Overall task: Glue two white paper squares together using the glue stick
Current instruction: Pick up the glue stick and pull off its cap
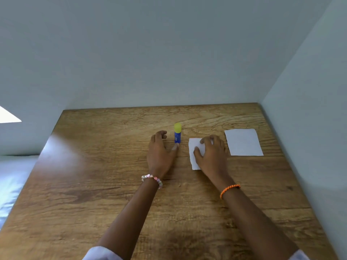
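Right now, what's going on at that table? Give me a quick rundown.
Left hand open beside upright capped glue stick, thumb at its base. Right hand flat on near paper square. Second square lies apart. Nothing in the way.

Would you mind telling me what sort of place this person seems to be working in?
Probably a plain indoor desk corner, perhaps at home: a wood-grain table sits against bare pale walls that meet at its far right. On it are only a glue stick and two white paper squares.
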